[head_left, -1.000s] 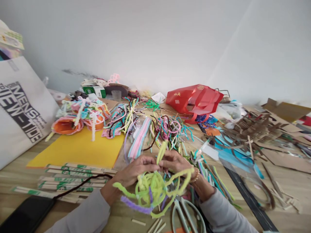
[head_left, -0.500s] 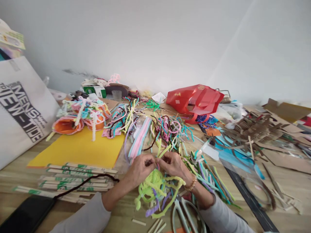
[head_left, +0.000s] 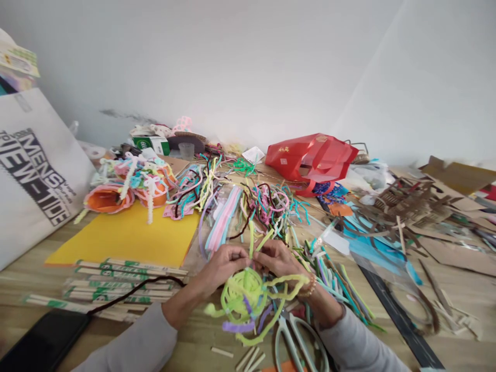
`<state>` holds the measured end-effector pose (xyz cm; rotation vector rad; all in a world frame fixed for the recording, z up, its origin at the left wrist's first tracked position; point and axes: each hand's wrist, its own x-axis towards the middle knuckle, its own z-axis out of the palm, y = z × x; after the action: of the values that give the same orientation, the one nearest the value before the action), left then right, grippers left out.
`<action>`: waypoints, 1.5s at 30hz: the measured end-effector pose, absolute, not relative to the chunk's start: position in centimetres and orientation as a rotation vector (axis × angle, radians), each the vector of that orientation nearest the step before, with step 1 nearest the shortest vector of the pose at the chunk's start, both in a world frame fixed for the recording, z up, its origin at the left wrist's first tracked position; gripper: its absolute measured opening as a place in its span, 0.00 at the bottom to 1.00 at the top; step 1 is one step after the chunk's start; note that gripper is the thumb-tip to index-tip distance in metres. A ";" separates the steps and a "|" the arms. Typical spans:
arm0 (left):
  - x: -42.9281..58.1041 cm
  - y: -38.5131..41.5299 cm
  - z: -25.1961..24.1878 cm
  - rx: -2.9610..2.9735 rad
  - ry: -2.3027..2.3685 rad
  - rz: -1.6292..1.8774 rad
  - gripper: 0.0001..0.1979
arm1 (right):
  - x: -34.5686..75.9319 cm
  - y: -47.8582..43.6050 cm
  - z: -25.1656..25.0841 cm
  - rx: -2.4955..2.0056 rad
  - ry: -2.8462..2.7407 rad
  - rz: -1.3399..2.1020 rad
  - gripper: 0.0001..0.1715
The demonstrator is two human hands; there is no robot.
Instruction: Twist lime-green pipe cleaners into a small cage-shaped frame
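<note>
My left hand [head_left: 223,268] and my right hand [head_left: 276,261] meet above the table, pinching a tangled bundle of lime-green pipe cleaners [head_left: 244,294]. Purple pipe cleaners [head_left: 238,326] are twisted into the bundle's lower side, and loose green ends trail out to both sides. One pale green stem [head_left: 251,240] rises between my hands. My fingers hide where the strands join. Pale green-handled scissors [head_left: 298,341] lie just below my right wrist, which wears a beaded bracelet [head_left: 310,287].
Heaps of colourful pipe cleaners [head_left: 267,206] lie beyond my hands. Bundled wooden sticks [head_left: 116,284] and a yellow sheet [head_left: 132,237] are to the left, cardboard scraps [head_left: 411,204] to the right. A red bag [head_left: 310,157], a black ruler [head_left: 399,323] and a phone [head_left: 42,336] are nearby.
My hands have stayed close together at the bundle, which has shifted slightly and turned. Its loose green and purple ends have spread outward again, and the stem between my hands stands more upright.
</note>
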<state>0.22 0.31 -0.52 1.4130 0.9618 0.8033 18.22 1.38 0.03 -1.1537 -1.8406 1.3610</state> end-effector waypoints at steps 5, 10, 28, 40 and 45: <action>-0.5 0.0 0.0 0.978 0.747 0.601 0.11 | 18.9 1.2 1.1 -0.944 -1.777 1.565 0.19; -0.5 -0.3 -0.1 0.958 0.676 0.599 0.12 | 19.2 1.1 0.9 -0.871 -1.759 1.657 0.18; 0.1 -0.1 -1.2 1.203 0.689 0.672 0.11 | 19.8 1.6 2.1 -0.804 -2.151 1.453 0.18; 0.6 0.2 -1.7 1.357 0.931 0.879 0.10 | 19.7 2.2 -0.7 -0.999 -2.062 1.305 0.17; 0.5 0.3 -2.2 1.221 0.887 0.877 0.12 | 19.9 2.8 -2.4 -0.972 -1.954 1.431 0.19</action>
<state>0.53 0.30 -2.23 1.2207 0.8868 0.8773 19.93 2.78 -2.38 -0.9715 -1.9545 1.4308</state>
